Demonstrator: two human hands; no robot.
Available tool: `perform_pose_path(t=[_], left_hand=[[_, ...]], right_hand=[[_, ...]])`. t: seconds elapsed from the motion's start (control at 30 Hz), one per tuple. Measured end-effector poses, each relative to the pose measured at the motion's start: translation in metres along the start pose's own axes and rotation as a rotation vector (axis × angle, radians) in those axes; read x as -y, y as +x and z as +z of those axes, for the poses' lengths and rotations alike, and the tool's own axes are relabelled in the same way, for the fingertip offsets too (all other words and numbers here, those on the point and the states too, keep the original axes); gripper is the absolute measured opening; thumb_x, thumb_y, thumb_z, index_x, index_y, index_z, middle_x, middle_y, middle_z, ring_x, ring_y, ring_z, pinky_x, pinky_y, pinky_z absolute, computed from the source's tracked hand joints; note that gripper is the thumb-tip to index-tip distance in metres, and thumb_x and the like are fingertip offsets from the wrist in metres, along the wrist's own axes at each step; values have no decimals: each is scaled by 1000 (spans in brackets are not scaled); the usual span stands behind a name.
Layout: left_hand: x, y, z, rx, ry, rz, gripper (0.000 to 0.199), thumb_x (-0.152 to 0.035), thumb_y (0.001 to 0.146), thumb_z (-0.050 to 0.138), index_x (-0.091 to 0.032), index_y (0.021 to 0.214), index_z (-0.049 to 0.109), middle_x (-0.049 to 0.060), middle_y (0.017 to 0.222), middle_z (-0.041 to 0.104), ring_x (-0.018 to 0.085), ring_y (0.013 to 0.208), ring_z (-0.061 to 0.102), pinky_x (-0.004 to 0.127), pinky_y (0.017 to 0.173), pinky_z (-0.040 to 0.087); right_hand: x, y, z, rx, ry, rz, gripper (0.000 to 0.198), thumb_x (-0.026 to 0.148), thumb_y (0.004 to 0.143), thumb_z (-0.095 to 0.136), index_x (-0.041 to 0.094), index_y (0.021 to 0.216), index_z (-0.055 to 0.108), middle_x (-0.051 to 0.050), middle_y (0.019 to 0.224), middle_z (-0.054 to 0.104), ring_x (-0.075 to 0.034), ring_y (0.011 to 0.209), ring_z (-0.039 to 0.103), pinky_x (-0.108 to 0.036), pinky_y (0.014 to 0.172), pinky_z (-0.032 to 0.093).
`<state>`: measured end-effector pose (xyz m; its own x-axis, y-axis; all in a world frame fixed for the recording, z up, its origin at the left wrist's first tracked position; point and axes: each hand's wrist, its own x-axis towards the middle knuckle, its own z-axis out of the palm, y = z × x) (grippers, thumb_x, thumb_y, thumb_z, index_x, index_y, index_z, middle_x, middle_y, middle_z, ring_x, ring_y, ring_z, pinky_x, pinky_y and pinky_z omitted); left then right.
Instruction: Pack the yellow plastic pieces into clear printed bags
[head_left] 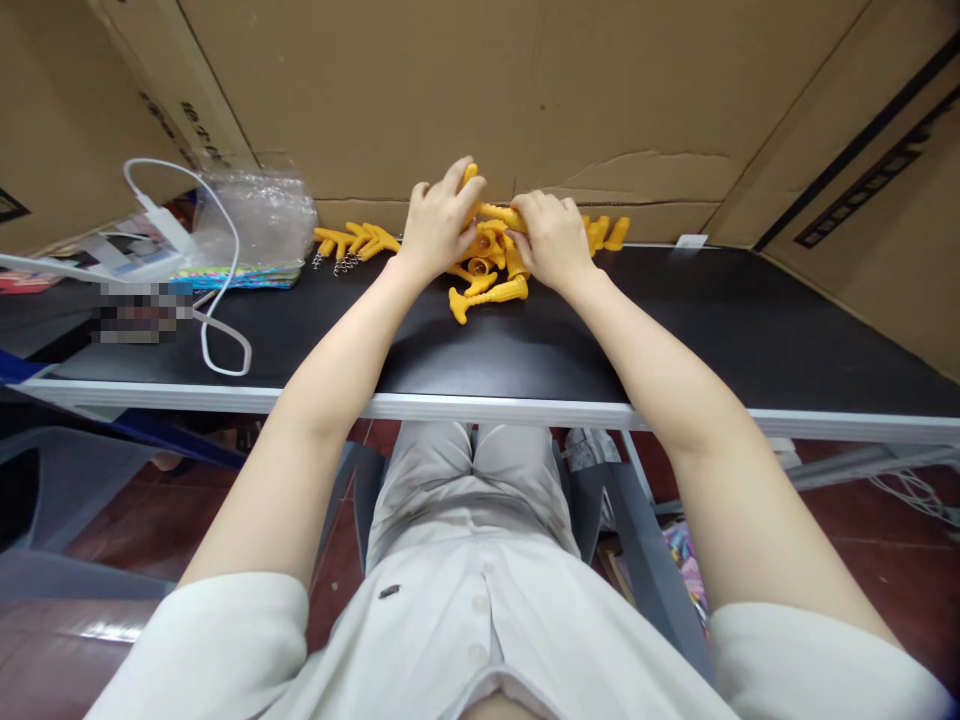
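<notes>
Over the back of the black table, my left hand (439, 222) is closed around the handle end of a yellow plastic piece (499, 214). The piece's twisted shaft runs sideways to my right hand (553, 238), whose closed fingers grip its thicker end. Fingers hide parts of both ends. Below lies a pile of similar yellow parts (480, 268), some with round hollow openings. In front of that pile, a yellow piece (489, 297) with a T-shaped handle and a ribbed end lies flat. Several yellow handles with metal spirals (356, 241) lie left of my left hand.
Yellow ribbed parts (617, 233) stand beyond my right hand. A clear plastic bag (259, 210), colourful packets (240, 277) and a white cable (238, 235) occupy the left side. Cardboard (525, 100) walls the back and sides. A metal edge (502, 408) borders the table's front.
</notes>
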<state>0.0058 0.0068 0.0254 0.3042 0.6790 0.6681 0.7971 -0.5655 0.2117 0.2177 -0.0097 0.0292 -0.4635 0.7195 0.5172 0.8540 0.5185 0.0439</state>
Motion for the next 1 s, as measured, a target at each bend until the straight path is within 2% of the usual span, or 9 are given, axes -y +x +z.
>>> perform_pose_path(t=[0.1, 0.23, 0.43, 0.6, 0.7, 0.9, 1.0], left_hand=[[9, 1, 4, 33, 28, -54, 58, -29, 91, 57, -32, 150, 59, 13, 146, 69, 43, 141, 58, 61, 127, 37], [17, 0, 7, 40, 58, -49, 54, -28, 92, 59, -30, 145, 61, 14, 136, 73, 42, 129, 66, 57, 121, 43], [14, -1, 7, 29, 74, -41, 49, -25, 88, 63, -25, 136, 65, 12, 125, 78, 40, 126, 68, 52, 116, 48], [10, -2, 9, 65, 81, -95, 43, -26, 85, 65, -26, 129, 69, 10, 116, 79, 42, 124, 69, 54, 115, 48], [11, -2, 12, 49, 43, -80, 40, -27, 84, 67, -27, 124, 70, 9, 109, 78, 42, 124, 69, 54, 114, 49], [6, -3, 6, 59, 124, -98, 40, -28, 84, 65, -25, 124, 71, 10, 109, 79, 41, 120, 71, 50, 110, 51], [-2, -5, 1, 82, 182, -120, 42, -27, 86, 63, -26, 127, 71, 9, 111, 79, 39, 121, 72, 47, 108, 52]], right_hand=[[-2, 2, 5, -9, 13, -37, 54, 50, 113, 26, 20, 148, 54, -19, 144, 64, -42, 136, 58, -59, 117, 44], [-3, 3, 6, -5, 6, -58, 58, 54, 114, 22, 20, 148, 55, -18, 144, 65, -41, 137, 58, -59, 118, 44], [-4, 4, 1, 10, -27, -68, 56, 51, 113, 25, 16, 142, 58, -20, 143, 63, -44, 138, 56, -65, 120, 39], [-11, 7, 6, -75, -4, -148, 49, 46, 113, 28, 22, 141, 60, -15, 139, 66, -43, 137, 58, -67, 120, 38], [-13, 8, 8, -110, -4, -136, 48, 39, 113, 24, 21, 140, 61, -15, 136, 67, -42, 135, 60, -67, 117, 40], [-12, 6, 11, -2, -39, -109, 44, 39, 108, 38, 16, 138, 60, -20, 136, 67, -42, 131, 58, -59, 112, 44], [-11, 6, 13, -5, -62, -116, 43, 35, 106, 37, 13, 134, 61, -22, 133, 68, -43, 128, 58, -60, 109, 43]])
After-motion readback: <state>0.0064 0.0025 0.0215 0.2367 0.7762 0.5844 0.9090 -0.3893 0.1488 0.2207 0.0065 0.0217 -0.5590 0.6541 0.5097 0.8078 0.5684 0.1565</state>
